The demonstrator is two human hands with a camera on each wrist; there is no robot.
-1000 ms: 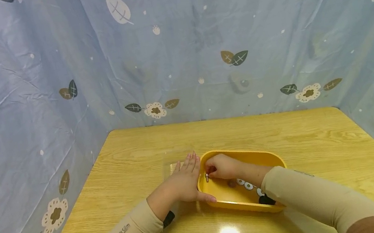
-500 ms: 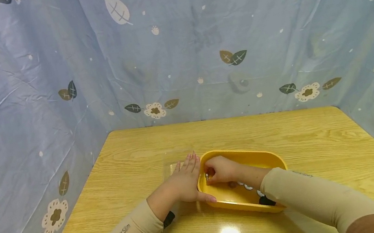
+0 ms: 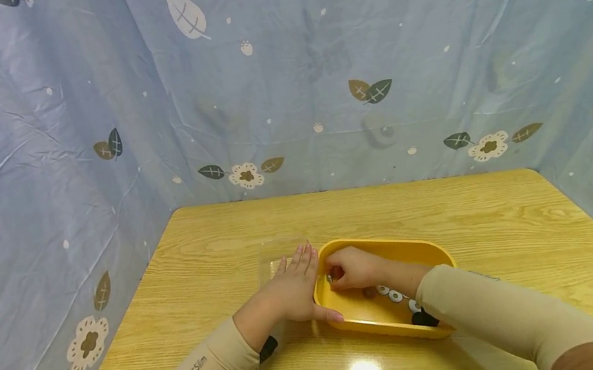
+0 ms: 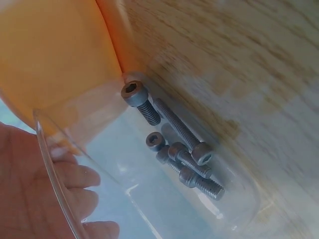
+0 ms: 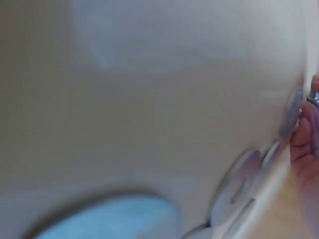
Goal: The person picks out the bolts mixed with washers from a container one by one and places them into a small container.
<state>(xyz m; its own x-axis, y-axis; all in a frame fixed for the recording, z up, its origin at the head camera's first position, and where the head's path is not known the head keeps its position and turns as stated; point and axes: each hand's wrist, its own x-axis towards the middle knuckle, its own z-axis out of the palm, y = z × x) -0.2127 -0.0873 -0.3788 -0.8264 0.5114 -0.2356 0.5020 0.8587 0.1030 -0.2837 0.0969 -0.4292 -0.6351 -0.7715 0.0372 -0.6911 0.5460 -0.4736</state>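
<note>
A yellow tray stands on the table, and my right hand reaches into its left end. Thumb and fingertips there pinch a small metal bolt, whose lower part is mostly hidden; in the right wrist view the bolt shows only at the edge. My left hand lies with straight fingers along the tray's left end, its thumb on the near rim. Beneath and beside it is a clear plastic container. In the left wrist view, several socket-head bolts lie inside that container.
Several round washers lie on the tray floor under the right forearm. A dark object shows at the tray's near right corner. The wooden table meets a blue patterned curtain at the back and sides.
The right fingers have shifted slightly around the bolt, which showed its shank a second ago and now shows mainly its top. The left hand has stayed in place.
</note>
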